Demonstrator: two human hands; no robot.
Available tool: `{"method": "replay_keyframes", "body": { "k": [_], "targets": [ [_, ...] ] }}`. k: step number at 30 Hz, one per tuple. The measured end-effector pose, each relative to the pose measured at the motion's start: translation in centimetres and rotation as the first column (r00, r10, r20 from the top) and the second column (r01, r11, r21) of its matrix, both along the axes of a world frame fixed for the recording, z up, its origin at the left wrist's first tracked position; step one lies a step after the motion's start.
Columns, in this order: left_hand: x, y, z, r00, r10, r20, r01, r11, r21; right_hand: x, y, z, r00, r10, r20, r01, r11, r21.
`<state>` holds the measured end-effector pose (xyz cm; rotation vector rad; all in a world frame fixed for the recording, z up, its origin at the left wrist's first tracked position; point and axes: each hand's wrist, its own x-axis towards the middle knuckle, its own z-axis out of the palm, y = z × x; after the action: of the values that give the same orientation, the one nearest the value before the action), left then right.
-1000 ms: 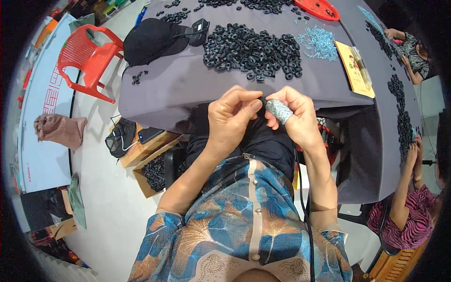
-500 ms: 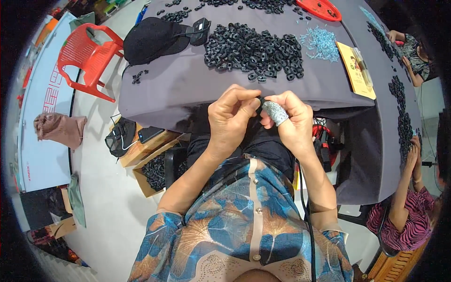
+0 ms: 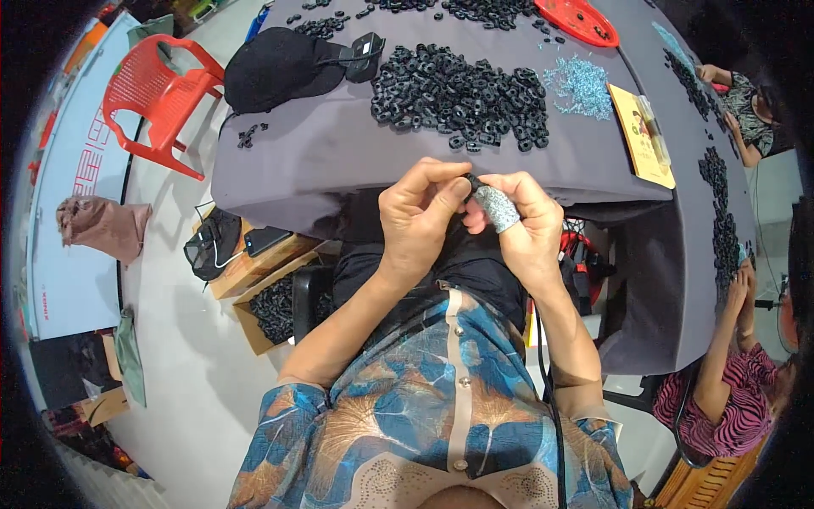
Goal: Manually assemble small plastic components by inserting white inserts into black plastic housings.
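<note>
My left hand (image 3: 421, 216) and my right hand (image 3: 527, 222) meet just off the table's near edge, above my lap. Between their fingertips is a small black plastic part (image 3: 472, 183), mostly covered by the fingers. The left thumb and forefinger pinch it from one side, and the right fingers close on it from the other. A pale glittery wrap (image 3: 497, 209) covers my right thumb. Beyond the hands, on the grey-covered table (image 3: 331, 161), lies a heap of similar black plastic parts (image 3: 458, 97). To its right is a pile of tiny light-blue, silvery pieces (image 3: 580, 86).
A black cap (image 3: 284, 72) sits at the table's left, a yellow booklet (image 3: 640, 136) at its right. The red tray (image 3: 614, 39) is farther back. A red chair (image 3: 161, 97) and a cardboard box (image 3: 253, 332) of black parts stand left. Co-workers' hands (image 3: 741, 293) work at right.
The view has shifted slightly. My hands keep nearly the same pose, with the black part showing a little more between the fingertips.
</note>
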<state>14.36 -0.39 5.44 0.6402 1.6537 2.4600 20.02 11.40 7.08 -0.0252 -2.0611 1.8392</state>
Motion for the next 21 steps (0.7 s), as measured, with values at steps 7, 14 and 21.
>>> {"method": "replay_keyframes", "body": {
  "k": [7, 14, 21],
  "targets": [
    [-0.2, 0.2, -0.3, 0.990, -0.068, 0.122, 0.059, 0.995, 0.079, -0.3, 0.4, 0.6, 1.000, 0.012, 0.021, -0.011, 1.000, -0.023],
    [0.2, 0.4, -0.6, 0.987, -0.080, 0.141, 0.076, 0.996, 0.036, -0.2, 1.2, 0.3, 0.988, 0.005, 0.153, 0.009, 0.996, -0.085],
    [-0.1, 0.1, -0.6, 1.000, -0.031, 0.003, 0.031, 0.996, -0.089, -0.3, 1.0, -0.3, 0.989, 0.034, 0.143, -0.015, 0.991, -0.131]
  ]
}}
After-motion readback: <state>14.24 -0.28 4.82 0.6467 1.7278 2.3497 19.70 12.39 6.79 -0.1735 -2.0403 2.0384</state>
